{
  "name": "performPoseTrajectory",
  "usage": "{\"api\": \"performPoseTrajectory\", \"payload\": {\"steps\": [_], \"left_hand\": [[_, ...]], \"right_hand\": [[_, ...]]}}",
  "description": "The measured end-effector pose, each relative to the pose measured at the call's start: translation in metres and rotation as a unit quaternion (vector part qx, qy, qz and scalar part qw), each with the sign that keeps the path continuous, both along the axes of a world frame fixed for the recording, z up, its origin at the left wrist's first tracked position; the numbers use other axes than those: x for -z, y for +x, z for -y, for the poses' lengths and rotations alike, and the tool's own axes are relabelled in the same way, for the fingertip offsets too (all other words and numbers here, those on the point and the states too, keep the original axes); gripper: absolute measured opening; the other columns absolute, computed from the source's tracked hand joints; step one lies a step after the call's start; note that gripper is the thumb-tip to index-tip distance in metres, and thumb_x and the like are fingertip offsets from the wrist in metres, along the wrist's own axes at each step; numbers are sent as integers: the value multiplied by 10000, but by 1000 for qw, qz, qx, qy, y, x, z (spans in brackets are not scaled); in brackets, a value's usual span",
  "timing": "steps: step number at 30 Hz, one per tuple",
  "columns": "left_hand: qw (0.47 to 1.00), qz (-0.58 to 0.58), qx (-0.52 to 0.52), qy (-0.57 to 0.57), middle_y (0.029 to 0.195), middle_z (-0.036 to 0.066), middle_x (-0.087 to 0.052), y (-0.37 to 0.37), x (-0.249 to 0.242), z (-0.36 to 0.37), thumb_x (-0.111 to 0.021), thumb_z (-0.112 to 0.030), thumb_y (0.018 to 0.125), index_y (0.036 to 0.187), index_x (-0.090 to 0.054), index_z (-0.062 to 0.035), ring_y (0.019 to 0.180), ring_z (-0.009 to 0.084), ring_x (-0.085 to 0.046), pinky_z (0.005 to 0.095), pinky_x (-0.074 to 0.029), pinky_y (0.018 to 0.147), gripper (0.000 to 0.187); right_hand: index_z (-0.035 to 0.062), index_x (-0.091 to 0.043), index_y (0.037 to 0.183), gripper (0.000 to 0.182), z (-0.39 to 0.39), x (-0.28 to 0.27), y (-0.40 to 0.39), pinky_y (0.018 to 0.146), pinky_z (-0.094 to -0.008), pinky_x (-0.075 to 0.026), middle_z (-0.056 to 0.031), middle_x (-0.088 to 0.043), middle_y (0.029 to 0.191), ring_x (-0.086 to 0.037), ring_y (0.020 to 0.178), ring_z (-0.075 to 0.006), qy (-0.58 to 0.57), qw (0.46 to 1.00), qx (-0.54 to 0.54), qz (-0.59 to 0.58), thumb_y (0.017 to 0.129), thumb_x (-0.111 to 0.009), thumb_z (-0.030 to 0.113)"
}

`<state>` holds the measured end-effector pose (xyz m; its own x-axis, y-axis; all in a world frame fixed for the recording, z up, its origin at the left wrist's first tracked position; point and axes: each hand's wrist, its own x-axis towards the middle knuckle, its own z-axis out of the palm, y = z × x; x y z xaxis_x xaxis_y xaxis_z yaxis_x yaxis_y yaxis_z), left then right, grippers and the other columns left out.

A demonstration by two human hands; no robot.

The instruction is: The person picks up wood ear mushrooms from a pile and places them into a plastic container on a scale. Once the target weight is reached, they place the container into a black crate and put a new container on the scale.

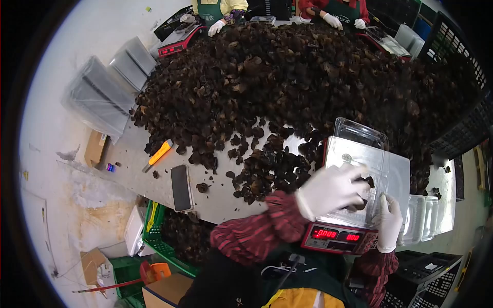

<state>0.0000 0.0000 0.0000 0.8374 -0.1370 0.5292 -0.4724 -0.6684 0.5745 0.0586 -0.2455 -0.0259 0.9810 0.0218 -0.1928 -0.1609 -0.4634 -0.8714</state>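
Observation:
My left hand, in a white glove and slightly blurred, is over a clear plastic box with its fingers apart. A few pieces of dark wood ear mushroom show beneath and beside those fingers, inside the box. At the box's right edge, my right hand, also gloved, pinches the plastic rim. The box's raised lid leans away at the far side. Under the box is a red digital scale with a metal top and lit red digits.
A large heap of wood ear mushrooms covers the table. A phone and a yellow utility knife lie at left. Stacked clear boxes, black crates and a green crate stand around. Two gloved people work opposite.

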Motion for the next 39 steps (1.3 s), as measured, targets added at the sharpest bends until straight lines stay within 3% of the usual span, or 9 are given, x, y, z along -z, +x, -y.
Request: {"api": "performPoseTrajectory", "payload": {"steps": [3,5,9,17,24,27,29,33,39], "left_hand": [[976,71,-110,173,1105,156,-600,-8,22,-56,-689,-199,755,1062,-641,-59,1022,326,-570,390,-474,877,341],[956,-103,-252,111,1237,170,-537,-27,60,-96,-677,-239,775,1191,-596,-120,1111,353,-517,417,-428,945,441],[925,-157,-254,235,1272,140,-501,-66,107,-127,-649,-328,802,1251,-562,-194,1153,346,-463,469,-389,963,477],[937,-50,-344,-40,879,121,-618,-68,154,-149,-692,-128,794,944,-637,-28,795,274,-615,335,-491,714,189],[983,47,-177,-19,868,84,-628,-18,11,-58,-697,-13,749,933,-656,-20,760,202,-611,287,-493,657,188],[989,77,-28,127,865,62,-597,5,-6,3,-672,-237,747,974,-632,-102,762,242,-598,319,-491,624,267],[989,-20,64,129,1136,87,-525,20,3,35,-678,-303,730,1058,-602,-113,1006,258,-530,376,-454,819,387],[996,77,7,53,1259,127,-503,10,13,39,-679,-337,732,1133,-608,-138,1160,311,-480,426,-401,947,453],[956,21,-270,112,1036,104,-624,-71,60,-54,-700,-146,749,997,-658,-47,934,288,-594,368,-484,800,270]], "right_hand": [[-14,-594,1137,302,0,2,0,449,-208,-340,-13,-537,667,-441,472,-49,24,999,5,35,926,-592,202],[-24,-591,1133,304,11,1,2,453,-203,-344,-11,-542,674,-446,481,-48,18,999,4,51,929,-587,203],[-25,-596,1121,296,4,-3,-5,460,-201,-351,-11,-546,683,-453,491,-47,38,999,20,31,934,-581,203],[-26,-609,1091,271,2,3,-9,503,-219,-415,-81,-635,799,-504,526,-61,-13,997,3,81,920,-604,185],[-19,-604,1112,284,-6,-4,-8,496,-207,-397,-64,-644,809,-500,534,-40,-54,993,-48,95,916,-611,186],[-20,-604,1109,283,-9,1,-7,494,-210,-395,-51,-629,765,-498,532,-40,-61,994,-30,85,913,-616,184],[-10,-608,1105,281,-9,9,-6,474,-215,-370,-17,-564,695,-467,515,-45,-37,995,-22,91,917,-611,199],[-25,-599,1123,295,-2,3,-6,547,-224,-405,-45,-563,714,-468,588,-65,-40,997,-16,59,927,-596,196],[-36,-613,1056,248,16,7,-2,515,-229,-376,-34,-551,743,-440,528,-51,-65,973,33,218,936,-580,179]]}}
